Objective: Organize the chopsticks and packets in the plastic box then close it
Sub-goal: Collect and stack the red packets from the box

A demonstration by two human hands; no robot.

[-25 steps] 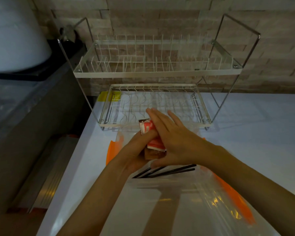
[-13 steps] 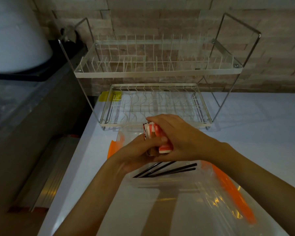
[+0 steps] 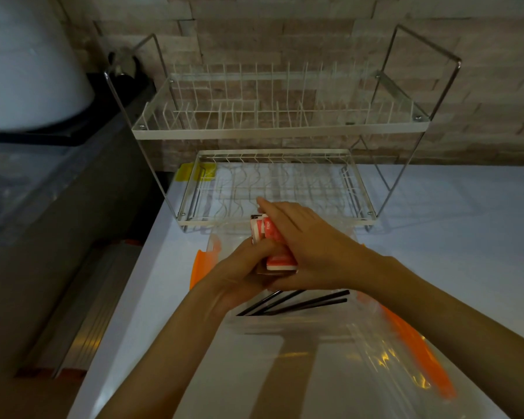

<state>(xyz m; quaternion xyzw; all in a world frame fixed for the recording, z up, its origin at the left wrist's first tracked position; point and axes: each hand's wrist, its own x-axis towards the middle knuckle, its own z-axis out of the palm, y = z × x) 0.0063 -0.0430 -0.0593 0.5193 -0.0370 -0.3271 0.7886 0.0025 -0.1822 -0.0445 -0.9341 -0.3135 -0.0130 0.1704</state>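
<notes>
**Mia:** Where are the packets?

**Tom:** The stack of small red-and-white paper packets (image 3: 270, 244) is up in the air between two hands, over the far end of the clear plastic box with orange clips (image 3: 201, 269). The left hand (image 3: 239, 275) curls its fingers round the bottom of the stack and grips it. The right hand (image 3: 309, 252) lies over the top and side, its fingers long and close together, pressing the stack flat.

**Mia:** And the chopsticks?

**Tom:** The thin black chopsticks (image 3: 300, 305) lie inside the box, just under the hands. They fan out a bit, so I think they are not lined up yet.

**Mia:** Is the box shut?

**Tom:** No. The clear lid (image 3: 375, 358) is near us, and I cannot tell if it is joined to the box.

**Mia:** So how much is done?

**Tom:** I think about half. The chopsticks are in. The packets need to go down into the box, and then the lid goes on and the clips snap.

**Mia:** What is behind?

**Tom:** A white wire dish rack (image 3: 280, 131) with two shelves, on the white counter (image 3: 451, 237).
</notes>
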